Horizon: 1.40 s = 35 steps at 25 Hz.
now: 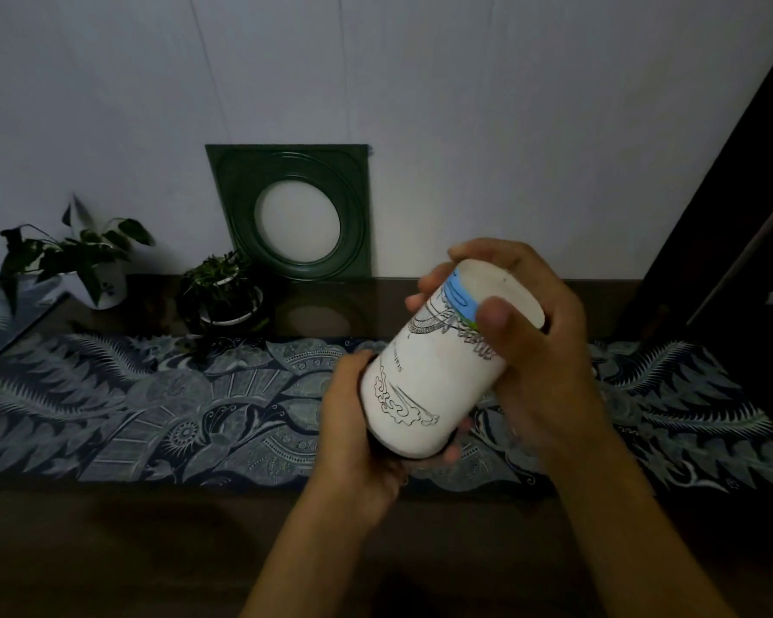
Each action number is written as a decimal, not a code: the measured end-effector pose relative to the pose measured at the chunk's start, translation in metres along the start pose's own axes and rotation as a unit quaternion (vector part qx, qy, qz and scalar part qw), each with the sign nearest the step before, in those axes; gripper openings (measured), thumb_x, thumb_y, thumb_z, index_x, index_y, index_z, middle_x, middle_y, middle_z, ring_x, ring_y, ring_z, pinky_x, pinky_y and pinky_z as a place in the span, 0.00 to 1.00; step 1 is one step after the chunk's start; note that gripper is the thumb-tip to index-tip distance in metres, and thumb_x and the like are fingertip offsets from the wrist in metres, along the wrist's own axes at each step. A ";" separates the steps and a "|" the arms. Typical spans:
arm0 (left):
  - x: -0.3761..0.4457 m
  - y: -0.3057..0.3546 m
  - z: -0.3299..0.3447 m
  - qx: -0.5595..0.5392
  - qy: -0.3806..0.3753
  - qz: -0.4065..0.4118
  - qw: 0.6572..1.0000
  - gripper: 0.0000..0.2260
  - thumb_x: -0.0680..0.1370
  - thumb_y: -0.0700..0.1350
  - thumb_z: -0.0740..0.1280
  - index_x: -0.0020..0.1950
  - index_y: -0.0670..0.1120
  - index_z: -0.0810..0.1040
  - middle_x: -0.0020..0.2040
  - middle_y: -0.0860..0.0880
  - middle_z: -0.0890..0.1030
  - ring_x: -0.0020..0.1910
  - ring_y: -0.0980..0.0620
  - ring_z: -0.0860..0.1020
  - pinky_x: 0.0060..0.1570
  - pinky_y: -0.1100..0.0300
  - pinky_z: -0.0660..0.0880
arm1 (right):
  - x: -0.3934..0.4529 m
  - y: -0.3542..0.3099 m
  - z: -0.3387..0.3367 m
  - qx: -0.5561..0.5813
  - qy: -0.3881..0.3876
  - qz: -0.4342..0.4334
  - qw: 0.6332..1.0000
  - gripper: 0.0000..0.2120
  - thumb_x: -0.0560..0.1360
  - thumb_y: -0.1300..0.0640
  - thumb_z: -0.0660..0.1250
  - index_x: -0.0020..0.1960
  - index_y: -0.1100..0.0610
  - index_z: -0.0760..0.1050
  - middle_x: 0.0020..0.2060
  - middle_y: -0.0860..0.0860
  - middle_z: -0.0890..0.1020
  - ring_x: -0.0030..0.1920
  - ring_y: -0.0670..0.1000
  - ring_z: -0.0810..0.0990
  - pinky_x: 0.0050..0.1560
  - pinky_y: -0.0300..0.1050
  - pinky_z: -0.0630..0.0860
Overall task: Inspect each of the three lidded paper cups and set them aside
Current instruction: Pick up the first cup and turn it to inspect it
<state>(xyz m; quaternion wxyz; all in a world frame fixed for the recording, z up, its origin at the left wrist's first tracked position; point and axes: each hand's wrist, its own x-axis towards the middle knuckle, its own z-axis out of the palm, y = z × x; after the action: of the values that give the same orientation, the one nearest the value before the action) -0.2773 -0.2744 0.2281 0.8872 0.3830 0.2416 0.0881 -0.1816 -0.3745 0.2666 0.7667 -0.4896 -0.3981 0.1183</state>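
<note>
A white paper cup with black line drawings and a blue band is held in the air above the table, tilted, its base pointing up and to the right. Its dark lid end points down toward me and is mostly hidden in my left hand, which grips that end from below. My right hand grips the base end, thumb across the front and fingers curled behind. No other lidded cup is in view.
A blue patterned runner lies across the dark wooden table. Two potted plants stand at the back left. A green square frame leans on the wall. A dark upright panel rises at the right.
</note>
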 end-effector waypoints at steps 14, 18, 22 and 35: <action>0.007 -0.001 0.009 0.005 0.083 0.132 0.988 0.19 0.80 0.53 0.55 0.55 0.43 0.81 0.49 0.37 0.86 0.38 0.38 0.82 0.26 0.56 0.76 | -0.006 0.008 0.013 0.034 0.162 -0.009 0.986 0.27 0.62 0.40 0.77 0.55 0.54 0.78 0.48 0.57 0.85 0.51 0.63 0.84 0.50 0.62 0.81; 0.003 0.005 0.003 0.020 -0.034 -0.075 0.996 0.26 0.77 0.59 0.56 0.52 0.40 0.85 0.47 0.34 0.84 0.34 0.38 0.80 0.26 0.57 0.76 | 0.007 -0.011 -0.008 0.020 -0.068 -0.002 0.997 0.31 0.64 0.40 0.76 0.58 0.59 0.76 0.48 0.58 0.84 0.51 0.63 0.84 0.51 0.59 0.79; 0.007 0.003 0.009 0.001 -0.020 -0.068 0.997 0.24 0.76 0.57 0.58 0.52 0.40 0.84 0.44 0.35 0.84 0.32 0.38 0.80 0.23 0.59 0.75 | 0.009 -0.008 -0.002 0.047 -0.051 -0.032 0.997 0.27 0.65 0.41 0.76 0.53 0.59 0.76 0.43 0.56 0.84 0.45 0.61 0.84 0.46 0.55 0.79; 0.020 -0.001 -0.003 0.040 -0.015 -0.040 0.998 0.26 0.79 0.57 0.55 0.57 0.40 0.83 0.51 0.31 0.83 0.36 0.36 0.81 0.26 0.55 0.76 | -0.001 0.006 -0.020 0.012 -0.041 0.004 0.999 0.28 0.65 0.43 0.77 0.60 0.56 0.76 0.52 0.58 0.84 0.56 0.63 0.82 0.54 0.65 0.79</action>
<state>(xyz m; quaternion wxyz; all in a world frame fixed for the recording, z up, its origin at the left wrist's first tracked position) -0.2612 -0.2663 0.2181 0.8775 0.4098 0.2464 0.0368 -0.1660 -0.3852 0.2568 0.7550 -0.4767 -0.4258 0.1463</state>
